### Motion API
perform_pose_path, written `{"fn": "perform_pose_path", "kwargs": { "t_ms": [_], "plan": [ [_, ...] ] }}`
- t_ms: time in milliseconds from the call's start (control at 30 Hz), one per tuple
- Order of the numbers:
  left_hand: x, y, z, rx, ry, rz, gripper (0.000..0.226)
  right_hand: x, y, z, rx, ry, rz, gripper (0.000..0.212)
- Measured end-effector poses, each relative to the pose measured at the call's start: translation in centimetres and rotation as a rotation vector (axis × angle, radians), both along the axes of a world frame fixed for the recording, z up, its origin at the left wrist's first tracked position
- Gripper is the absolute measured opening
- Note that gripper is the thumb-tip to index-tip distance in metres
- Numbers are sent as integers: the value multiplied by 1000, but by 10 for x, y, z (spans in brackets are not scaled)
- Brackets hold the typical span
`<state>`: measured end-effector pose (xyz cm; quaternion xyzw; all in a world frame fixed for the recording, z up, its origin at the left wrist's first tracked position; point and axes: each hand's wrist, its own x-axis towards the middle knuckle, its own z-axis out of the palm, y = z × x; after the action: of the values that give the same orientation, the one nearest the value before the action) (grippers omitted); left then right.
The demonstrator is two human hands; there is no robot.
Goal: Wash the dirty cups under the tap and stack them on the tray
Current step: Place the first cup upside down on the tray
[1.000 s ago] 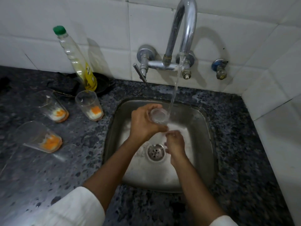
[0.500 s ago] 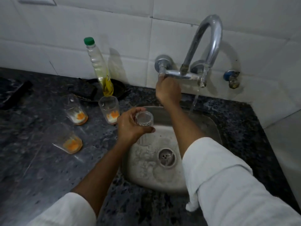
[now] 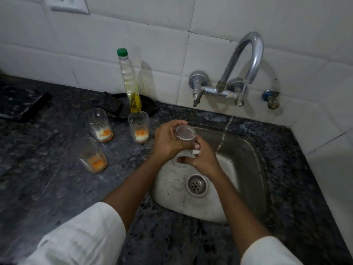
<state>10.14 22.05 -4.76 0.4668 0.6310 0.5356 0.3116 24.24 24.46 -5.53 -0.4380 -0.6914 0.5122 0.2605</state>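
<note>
The person's two sleeves frame the bottom of the view, and both forearms meet over the left part of the sink (image 3: 246, 150). There the left hand (image 3: 166, 139) wraps the upper half of a clear cup (image 3: 184, 139), while the right hand (image 3: 202, 157) closes round its lower half, so both hands grip the same glass. Its long axis runs roughly upright, mouth toward the camera; it looks empty, though glare makes that uncertain. The thin stream from the tap (image 3: 246, 60) falls to the right of the cup and misses it, so a rinse would mean moving the cup rightward. Further left on the counter (image 3: 47, 178) stand three dirty cups (image 3: 95, 155), each holding orange and white residue at the bottom, with a green-capped bottle (image 3: 130, 83) behind them
</note>
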Motion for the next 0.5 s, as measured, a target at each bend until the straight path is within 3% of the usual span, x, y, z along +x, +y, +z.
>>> {"fn": "perform_pose_path", "kwargs": {
  "t_ms": [200,267,500],
  "plan": [
    [23,-26,20,-10,-33,-83,74,9,-24,11,298,-112,-251,43],
    [21,-35,34,-25,-51,-125,64,16,-28,17,315,-121,-246,45],
    [-42,-85,77,-117,143,-106,29,19,-33,35,293,-107,-258,48]
  ]
}}
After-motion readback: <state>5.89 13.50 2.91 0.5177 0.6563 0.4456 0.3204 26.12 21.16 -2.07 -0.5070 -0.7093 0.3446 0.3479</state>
